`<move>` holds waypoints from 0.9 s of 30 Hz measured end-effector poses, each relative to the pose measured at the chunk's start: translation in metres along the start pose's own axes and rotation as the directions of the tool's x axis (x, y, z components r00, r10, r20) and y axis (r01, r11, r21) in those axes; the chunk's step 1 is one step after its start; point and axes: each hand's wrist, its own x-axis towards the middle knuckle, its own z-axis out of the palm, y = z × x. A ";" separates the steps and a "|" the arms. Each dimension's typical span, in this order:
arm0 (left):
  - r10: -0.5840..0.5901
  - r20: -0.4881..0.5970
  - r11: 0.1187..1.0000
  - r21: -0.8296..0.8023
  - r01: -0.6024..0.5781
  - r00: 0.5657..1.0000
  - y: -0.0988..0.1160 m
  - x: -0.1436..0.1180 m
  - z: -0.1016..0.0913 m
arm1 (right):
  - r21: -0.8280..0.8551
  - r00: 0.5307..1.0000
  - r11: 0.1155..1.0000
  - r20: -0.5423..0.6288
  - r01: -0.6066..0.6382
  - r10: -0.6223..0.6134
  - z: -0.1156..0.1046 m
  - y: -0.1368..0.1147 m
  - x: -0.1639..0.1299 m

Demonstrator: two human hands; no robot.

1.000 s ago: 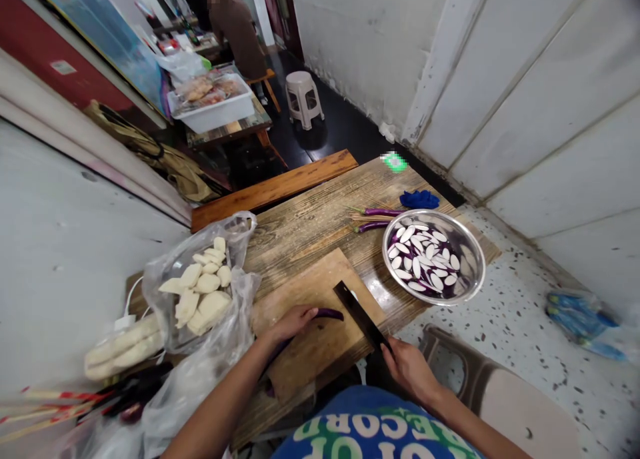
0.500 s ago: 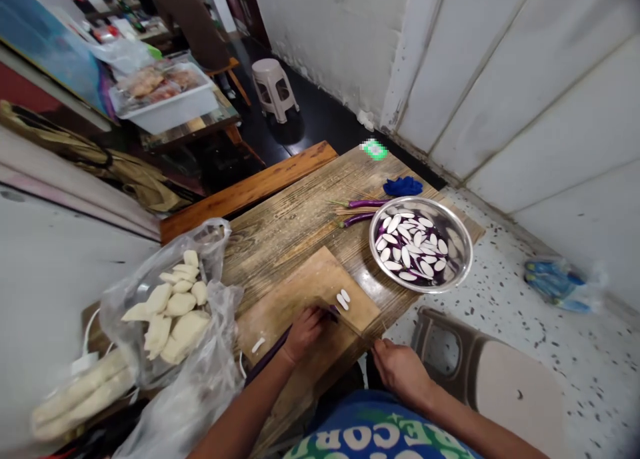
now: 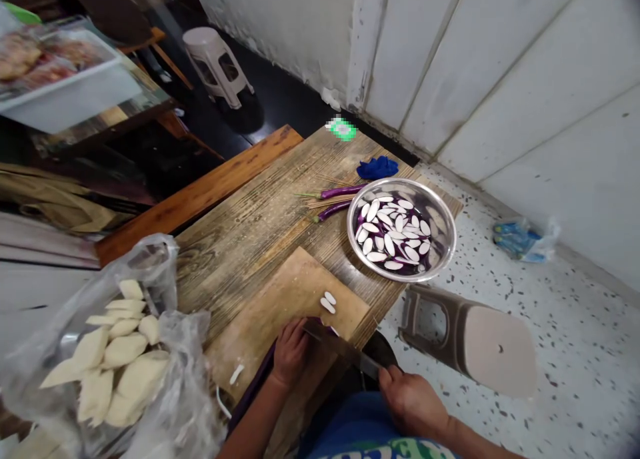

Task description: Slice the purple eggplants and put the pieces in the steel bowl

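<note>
My left hand [image 3: 291, 351] is closed over a long purple eggplant [image 3: 254, 387] that lies along the near side of the wooden cutting board [image 3: 273, 312]. Wrapped round the handle of a broad knife [image 3: 345, 347] is my right hand [image 3: 413, 400]. The blade reaches left across the board's near edge to the eggplant, close to my left fingertips. Two white eggplant slices [image 3: 328, 302] rest on the board's right part, and a small white scrap [image 3: 237, 374] lies at its left end. A steel bowl [image 3: 445, 259] of eggplant slices stands beyond the board on the right.
Two purple eggplants [image 3: 336, 209] and thin sticks lie left of the bowl, with a blue cloth-like bundle [image 3: 378, 168] behind. Pale cut pieces [image 3: 125, 356] fill a plastic bag at left. A stool [image 3: 500, 349] stands on the right; a bench [image 3: 200, 192] runs along the far side.
The view has turned, so the table sits further left. The knife blade now shows broad side up over the eggplant, and my right hand has shifted slightly nearer my body.
</note>
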 end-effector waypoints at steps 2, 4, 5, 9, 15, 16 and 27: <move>0.000 0.000 1.000 0.006 0.000 1.000 0.000 0.002 0.000 | -0.018 1.000 1.000 0.000 -0.015 0.015 0.001 0.001 0.000; 0.006 -0.001 1.000 0.015 -0.006 1.000 0.000 0.003 -0.001 | -0.042 1.000 0.999 0.024 -0.011 0.012 0.000 0.003 -0.001; 0.010 -0.002 1.000 0.019 -0.010 1.000 0.000 0.003 -0.001 | -0.055 1.000 0.998 0.020 -0.014 0.015 0.000 0.004 -0.001; 0.019 0.003 0.999 0.041 -0.019 1.000 0.000 0.003 -0.001 | -0.077 0.999 0.997 -0.051 -0.003 -0.001 0.000 0.008 -0.004; 0.022 -0.002 0.999 0.029 -0.022 1.000 -0.002 -0.001 0.002 | -0.033 0.996 0.999 0.086 -0.003 0.006 -0.002 0.008 -0.001; 0.020 -0.002 1.000 0.019 -0.019 1.000 -0.003 -0.002 0.003 | -0.018 0.993 1.000 0.117 -0.013 0.015 -0.002 0.008 0.001; -0.016 0.038 0.998 -0.067 0.019 0.999 -0.005 -0.006 0.005 | 0.169 0.963 0.985 0.266 -0.011 -0.035 -0.039 0.030 0.038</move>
